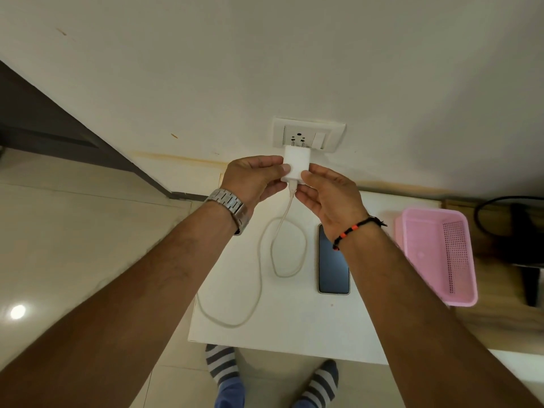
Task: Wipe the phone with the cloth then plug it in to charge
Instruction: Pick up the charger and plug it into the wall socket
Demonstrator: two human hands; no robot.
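Observation:
A white charger adapter (pixel 295 164) is held just below the wall socket (pixel 308 136), its two pins pointing at the socket holes. My left hand (pixel 253 178) grips its left side and my right hand (pixel 329 198) pinches its right side and base. A white cable (pixel 266 260) hangs from the adapter and loops over the white table (pixel 294 328). The phone (pixel 333 263) lies flat on the table, dark screen up, partly under my right wrist. No cloth is in view.
A pink plastic basket (pixel 441 254) stands to the right of the phone. Dark cables and a black object (pixel 524 231) lie at the far right. A dark door frame (pixel 59 119) is at the left. My striped socks (pixel 223 366) show below the table edge.

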